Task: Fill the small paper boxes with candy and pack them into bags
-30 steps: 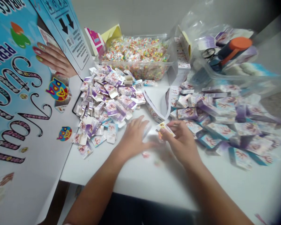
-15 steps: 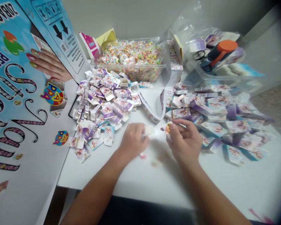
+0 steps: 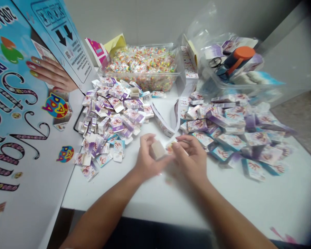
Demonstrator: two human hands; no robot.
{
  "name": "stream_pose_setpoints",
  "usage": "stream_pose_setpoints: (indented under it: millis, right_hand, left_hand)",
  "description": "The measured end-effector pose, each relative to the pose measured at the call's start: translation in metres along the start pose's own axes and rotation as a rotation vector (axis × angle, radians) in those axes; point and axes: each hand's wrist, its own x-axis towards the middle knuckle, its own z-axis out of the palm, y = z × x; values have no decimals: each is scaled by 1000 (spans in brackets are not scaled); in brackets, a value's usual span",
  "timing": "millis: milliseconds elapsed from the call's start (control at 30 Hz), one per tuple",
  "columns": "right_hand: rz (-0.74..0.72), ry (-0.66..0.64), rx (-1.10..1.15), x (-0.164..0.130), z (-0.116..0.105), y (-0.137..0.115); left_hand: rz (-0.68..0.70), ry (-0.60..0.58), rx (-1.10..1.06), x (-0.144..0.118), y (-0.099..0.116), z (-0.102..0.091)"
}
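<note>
Between the fingers of my left hand (image 3: 149, 159) is a small cardboard box (image 3: 158, 150), its pale open end turned toward my right hand. My right hand (image 3: 190, 157) pinches a small clear bag of colourful bits (image 3: 170, 148) just right of the box. The two hands are close together, and motion blurs the bag. A pile of small purple-and-white boxes (image 3: 116, 123) lies left of my left hand. Beyond my right hand spreads another pile of purple and blue boxes (image 3: 232, 141).
A clear tub (image 3: 142, 74) full of small colourful bags stands at the back. To its right, a clear bin (image 3: 248, 84) holds an orange-topped dark object (image 3: 239, 58) and scissors (image 3: 215, 63). A bent card strip (image 3: 168, 128) lies mid-table. A large printed display box (image 3: 36, 166) rises at left.
My right hand has moved left with the bag, up to the box. My left hand has turned, so the box's open end faces more toward me and the right hand.
</note>
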Motion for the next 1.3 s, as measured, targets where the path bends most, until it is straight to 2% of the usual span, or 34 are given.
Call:
stream_pose_setpoints:
  millis: [100, 233, 333, 467, 533, 633, 767, 867, 967, 1067, 1200, 1300]
  right_hand:
    - [38, -95, 5, 2, 0, -5]
    - [193, -241, 107, 12, -4, -3]
    - [237, -172, 193, 19, -8, 3]
    - [94, -32, 193, 18, -8, 8]
    - [21, -17, 135, 14, -7, 9]
    - [-98, 10, -45, 8, -3, 14]
    - [-362, -45, -408, 9, -2, 20]
    - [-514, -139, -501, 12, -4, 22]
    - [-556, -255, -539, 16, -7, 22]
    - [-530, -320, -598, 18, -10, 25]
    - [-446, -200, -637, 18, -10, 34]
    - [-501, -226, -723, 18, -10, 39]
  left_hand:
    - [-33, -4, -78, 1, -6, 1]
    - [-69, -10, -58, 7, -14, -1]
    - [-90, -12, 94, 13, -13, -2]
    - [4, -43, 386, 16, -10, -2]
    - [30, -85, 433, 15, -11, -1]
    - [-11, -118, 438, 14, -14, -1]
    - [-96, -94, 449, 12, -13, -1]
    - [-101, -89, 504, 11, -10, -1]
    - [-139, -144, 526, 11, -7, -2]
    - [-183, -189, 530, 11, -6, -2]
    - [-164, -264, 483, 10, -8, -2]
    - [-143, -280, 403, 9, -9, -2]
